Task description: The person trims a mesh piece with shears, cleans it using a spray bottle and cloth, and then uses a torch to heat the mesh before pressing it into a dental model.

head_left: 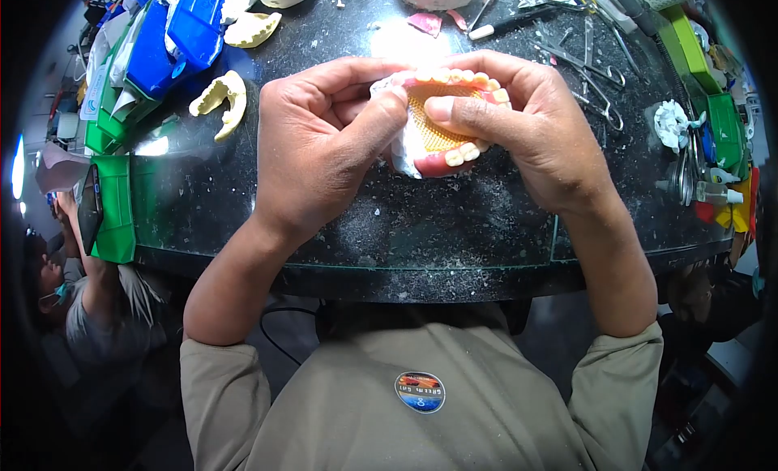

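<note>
A denture model [442, 139] with pink gum parts, cream teeth along its curved edge and a gold mesh plate in the middle is held above the black table. My left hand [324, 130] grips its left side, thumb at the white plaster edge. On the other side my right hand [531, 122] holds the model, its thumb resting on the mesh and its fingers behind the teeth. The fingertips behind the model are partly hidden.
On the dark table [340, 236] lie a cream arch piece [233, 98], pink scraps [425, 23], scissors [596, 74] and white crumpled material [671, 124]. Blue bins [194, 29] and green bins stand left. Another person [97, 301] is at the far left.
</note>
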`<state>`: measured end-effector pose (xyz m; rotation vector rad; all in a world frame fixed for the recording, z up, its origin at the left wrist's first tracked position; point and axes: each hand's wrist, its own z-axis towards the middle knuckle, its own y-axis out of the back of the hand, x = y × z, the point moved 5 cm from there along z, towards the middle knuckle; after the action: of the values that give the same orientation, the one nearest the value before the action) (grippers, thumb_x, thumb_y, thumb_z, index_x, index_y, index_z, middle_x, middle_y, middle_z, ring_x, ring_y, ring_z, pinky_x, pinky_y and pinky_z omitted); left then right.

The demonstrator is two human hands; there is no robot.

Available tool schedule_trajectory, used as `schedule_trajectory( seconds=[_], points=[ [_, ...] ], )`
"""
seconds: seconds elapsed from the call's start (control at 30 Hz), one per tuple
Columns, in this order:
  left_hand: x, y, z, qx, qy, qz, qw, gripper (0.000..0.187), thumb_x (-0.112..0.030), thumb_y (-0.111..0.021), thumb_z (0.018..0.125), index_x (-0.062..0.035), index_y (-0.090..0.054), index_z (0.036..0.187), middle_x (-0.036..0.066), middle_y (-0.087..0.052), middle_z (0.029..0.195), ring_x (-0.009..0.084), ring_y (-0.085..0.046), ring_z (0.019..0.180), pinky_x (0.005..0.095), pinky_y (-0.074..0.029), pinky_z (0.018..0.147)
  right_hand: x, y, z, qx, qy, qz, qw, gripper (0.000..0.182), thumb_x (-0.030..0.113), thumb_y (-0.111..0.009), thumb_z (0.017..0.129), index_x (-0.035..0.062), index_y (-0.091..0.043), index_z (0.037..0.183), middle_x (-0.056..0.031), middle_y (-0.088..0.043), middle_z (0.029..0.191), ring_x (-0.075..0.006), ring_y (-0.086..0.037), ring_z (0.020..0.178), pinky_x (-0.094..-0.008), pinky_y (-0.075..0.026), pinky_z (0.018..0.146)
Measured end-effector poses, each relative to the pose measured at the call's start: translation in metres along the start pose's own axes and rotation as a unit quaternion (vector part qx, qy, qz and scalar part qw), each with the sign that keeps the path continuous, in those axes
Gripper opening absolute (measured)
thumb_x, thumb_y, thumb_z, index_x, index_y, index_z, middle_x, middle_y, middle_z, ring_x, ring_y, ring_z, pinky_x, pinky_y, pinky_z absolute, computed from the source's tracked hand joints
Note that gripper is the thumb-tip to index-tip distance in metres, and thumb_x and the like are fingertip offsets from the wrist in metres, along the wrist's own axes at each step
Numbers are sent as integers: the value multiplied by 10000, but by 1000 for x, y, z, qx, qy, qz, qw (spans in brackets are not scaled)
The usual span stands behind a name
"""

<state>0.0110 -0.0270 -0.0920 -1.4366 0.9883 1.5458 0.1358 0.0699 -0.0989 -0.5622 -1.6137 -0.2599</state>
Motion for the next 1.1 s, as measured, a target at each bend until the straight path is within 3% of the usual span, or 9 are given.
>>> schedule_trajectory(
  seconds=[0.1,0.2,0.3,0.4,0.6,0.7,0.8,0.97,1.1],
  points=[
    [-1,1,0,-1,-6,-3,1000,231,-31,-564,862,69,-623,1062,122,-670,968,102,-625,846,216,-495,777,0,-1,1,-6,0,-11,1000,284,113,-658,829,-28,-602,1069,-85,-652,946,-103,-627,857,-234,-509,775],
    [-1,0,1,-12,-31,-28,999,220,-35,-596,860,97,-614,1035,82,-664,786,52,-606,674,180,-496,580,0,-3,1,-7,6,-7,1000,281,115,-651,834,-30,-599,1069,-86,-652,945,-105,-629,854,-233,-510,771],
    [-1,1,1,-15,-21,-18,999,218,-46,-600,862,93,-619,1028,83,-665,785,49,-604,679,179,-496,585,-1,-3,2,-5,11,-8,1000,273,116,-646,838,-26,-598,1065,-83,-652,941,-101,-630,850,-232,-510,769],
    [-2,4,1,0,9,14,1000,240,-52,-571,863,64,-625,1066,115,-672,945,82,-616,811,204,-493,743,-2,-3,2,-6,8,-5,1000,266,118,-643,838,-22,-598,1060,-80,-651,935,-96,-632,844,-228,-512,764],
    [0,6,4,3,1,-1,1000,282,-100,-558,855,84,-620,1059,113,-669,919,71,-607,763,196,-485,686,-2,-4,2,-6,1,30,1000,288,139,-635,846,-34,-586,1071,-75,-650,920,-97,-640,824,-221,-524,743],
    [4,6,8,30,5,-101,994,269,-104,-557,885,103,-601,1050,110,-657,776,122,-640,658,237,-545,587,0,-2,2,3,-8,48,999,318,161,-614,860,-44,-572,1099,-84,-648,934,-107,-644,823,-230,-532,738],
    [3,4,8,44,54,-138,988,284,-111,-540,888,108,-589,1063,128,-653,817,147,-647,670,264,-561,580,0,3,2,-2,-3,51,999,376,202,-576,881,-55,-540,1153,-119,-631,1000,-126,-642,856,-242,-539,734],
    [4,6,9,-1,12,-196,981,303,-120,-541,893,108,-567,1091,166,-645,926,171,-662,748,279,-569,645,10,13,3,-18,60,70,996,480,265,-497,911,-77,-452,1244,-171,-585,1102,-168,-632,914,-271,-546,732],
    [3,9,10,-35,-18,-183,982,331,-99,-558,887,109,-518,1141,183,-627,989,197,-665,813,294,-565,723,17,17,2,4,52,19,998,489,222,-490,904,-102,-404,1261,-182,-566,1131,-193,-636,903,-297,-554,728]
  ],
)
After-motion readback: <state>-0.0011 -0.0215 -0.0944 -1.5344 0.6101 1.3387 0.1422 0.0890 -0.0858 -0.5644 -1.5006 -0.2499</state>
